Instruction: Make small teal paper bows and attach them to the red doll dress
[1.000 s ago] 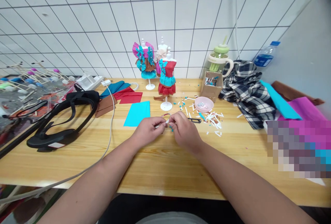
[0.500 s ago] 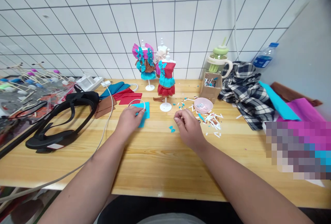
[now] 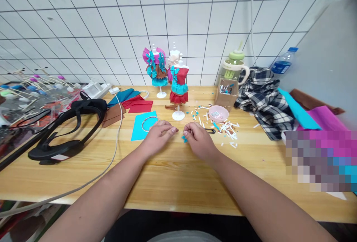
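Note:
My left hand point(image 3: 159, 137) is over the table, thumb and forefinger pinched together near the fingertips of my right hand. Anything between them is too small to make out. My right hand point(image 3: 200, 140) is curled, thumb against forefinger, and what it grips is hidden. A small turquoise paper bow point(image 3: 184, 139) lies by the right fingertips, partly covered. Left of my left hand, a thin round ring point(image 3: 142, 124) rests on a turquoise paper sheet point(image 3: 136, 132). Beyond both hands stands a small mannequin point(image 3: 179, 89) in a red and turquoise paper dress.
Other dressed mannequins point(image 3: 159, 71) stand behind. On the right are a pink bowl point(image 3: 219, 114), white paper scraps point(image 3: 229, 129), a black-handled tool point(image 3: 211, 131), a cardboard box point(image 3: 226, 98) and checked cloth point(image 3: 259, 96). A black headset strap point(image 3: 55, 150) and white cable point(image 3: 113, 160) lie left.
My left hand has left the ring and turquoise sheet and moved right, close to my right hand. The ring and sheet now lie uncovered. My right hand has shifted slightly left, partly over the bow.

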`<state>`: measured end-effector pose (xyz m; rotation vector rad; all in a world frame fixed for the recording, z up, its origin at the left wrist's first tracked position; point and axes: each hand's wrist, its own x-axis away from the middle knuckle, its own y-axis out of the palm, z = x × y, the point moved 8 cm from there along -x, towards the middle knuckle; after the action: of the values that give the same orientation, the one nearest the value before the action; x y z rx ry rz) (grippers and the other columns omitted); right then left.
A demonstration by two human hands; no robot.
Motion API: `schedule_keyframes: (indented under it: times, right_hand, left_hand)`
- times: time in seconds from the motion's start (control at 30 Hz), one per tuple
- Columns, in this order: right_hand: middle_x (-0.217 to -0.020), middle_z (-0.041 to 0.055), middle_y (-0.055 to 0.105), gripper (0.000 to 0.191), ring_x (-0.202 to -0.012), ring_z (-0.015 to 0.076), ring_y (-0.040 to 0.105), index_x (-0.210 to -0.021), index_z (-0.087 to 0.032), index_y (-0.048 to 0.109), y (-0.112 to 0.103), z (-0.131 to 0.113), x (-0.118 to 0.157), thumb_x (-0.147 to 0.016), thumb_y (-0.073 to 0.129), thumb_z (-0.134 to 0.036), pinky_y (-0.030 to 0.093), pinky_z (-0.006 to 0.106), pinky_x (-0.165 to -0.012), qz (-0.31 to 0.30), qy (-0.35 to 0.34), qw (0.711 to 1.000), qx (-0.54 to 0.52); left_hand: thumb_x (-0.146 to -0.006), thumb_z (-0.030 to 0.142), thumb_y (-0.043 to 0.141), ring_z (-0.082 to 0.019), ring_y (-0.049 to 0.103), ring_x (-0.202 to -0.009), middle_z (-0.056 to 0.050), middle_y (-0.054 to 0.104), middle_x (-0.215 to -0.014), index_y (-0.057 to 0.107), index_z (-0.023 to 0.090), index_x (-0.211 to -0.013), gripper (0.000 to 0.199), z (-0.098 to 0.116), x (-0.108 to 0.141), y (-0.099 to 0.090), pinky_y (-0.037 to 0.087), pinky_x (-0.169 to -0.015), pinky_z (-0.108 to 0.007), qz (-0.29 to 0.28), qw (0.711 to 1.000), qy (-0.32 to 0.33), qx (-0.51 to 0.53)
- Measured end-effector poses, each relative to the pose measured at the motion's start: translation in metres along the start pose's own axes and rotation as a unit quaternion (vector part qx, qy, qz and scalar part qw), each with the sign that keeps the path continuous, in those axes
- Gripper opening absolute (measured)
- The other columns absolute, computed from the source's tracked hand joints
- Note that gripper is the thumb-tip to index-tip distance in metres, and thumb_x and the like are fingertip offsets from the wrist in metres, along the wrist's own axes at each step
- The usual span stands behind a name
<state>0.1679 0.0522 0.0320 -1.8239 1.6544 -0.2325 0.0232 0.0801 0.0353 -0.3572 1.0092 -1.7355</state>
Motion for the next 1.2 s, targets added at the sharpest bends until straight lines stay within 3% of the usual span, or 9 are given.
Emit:
schedule_keyframes:
  times: [0.23,0.67,0.83,0.93,1.07,1.2]
  right_hand:
    - [-0.085,0.0014,0.056,0.007,-0.082,0.0160,0.052,-0.084,-0.020,0.052,0.009,0.002,0.001,-0.087,0.046,-0.021,0.038,0.028,-0.072,-0.023,0.007,1.000,0.010]
    - [-0.080,-0.0002,0.057,0.005,-0.074,0.0143,0.052,-0.080,-0.020,0.052,0.007,-0.003,0.001,-0.081,0.048,-0.017,0.038,0.026,-0.065,-0.007,-0.008,1.000,0.028]
    - [-0.084,0.0009,0.060,0.008,-0.075,0.0150,0.055,-0.089,-0.021,0.058,-0.007,0.004,-0.001,-0.085,0.051,-0.020,0.040,0.027,-0.066,0.045,0.001,0.998,0.042]
    - [-0.090,0.0030,0.061,0.016,-0.079,0.0157,0.057,-0.101,-0.020,0.060,-0.020,-0.003,0.001,-0.087,0.053,-0.023,0.043,0.027,-0.069,0.103,-0.042,0.993,0.044]
    - [-0.090,0.0039,0.065,0.013,-0.085,0.0180,0.059,-0.097,-0.021,0.064,-0.019,-0.020,0.005,-0.088,0.055,-0.026,0.044,0.029,-0.076,0.095,-0.131,0.980,0.114]
    - [-0.089,0.0033,0.067,0.014,-0.086,0.0192,0.060,-0.094,-0.022,0.066,-0.015,-0.022,0.006,-0.089,0.054,-0.027,0.043,0.030,-0.077,0.084,-0.139,0.974,0.159]
  left_hand:
    - [-0.083,0.036,0.061,-0.018,0.059,-0.083,-0.003,0.066,-0.083,0.071,0.020,-0.077,0.019,0.019,0.005,0.006,0.043,-0.079,-0.032,0.035,0.998,0.029,0.049]
    - [-0.077,0.023,0.063,-0.016,0.059,-0.079,-0.003,0.063,-0.080,0.069,0.020,-0.071,0.009,0.034,0.009,0.000,0.045,-0.077,-0.031,0.038,0.992,0.098,0.067]
    - [-0.080,0.032,0.063,-0.017,0.061,-0.081,-0.005,0.065,-0.083,0.072,0.020,-0.075,0.016,0.024,0.006,-0.003,0.046,-0.079,-0.031,0.049,0.989,0.016,0.137]
    - [-0.082,0.038,0.061,-0.020,0.063,-0.090,-0.006,0.068,-0.090,0.075,0.020,-0.084,0.023,0.008,0.004,0.003,0.047,-0.086,-0.033,0.025,0.976,-0.052,0.209]
    - [-0.082,0.040,0.061,-0.022,0.060,-0.106,-0.006,0.070,-0.105,0.075,0.022,-0.093,0.026,-0.001,0.004,0.011,0.041,-0.099,-0.036,-0.004,0.949,-0.089,0.304]
    - [-0.080,0.041,0.064,-0.024,0.060,-0.109,-0.006,0.071,-0.107,0.075,0.022,-0.094,0.026,0.000,0.006,0.014,0.040,-0.102,-0.039,-0.014,0.939,-0.103,0.327]
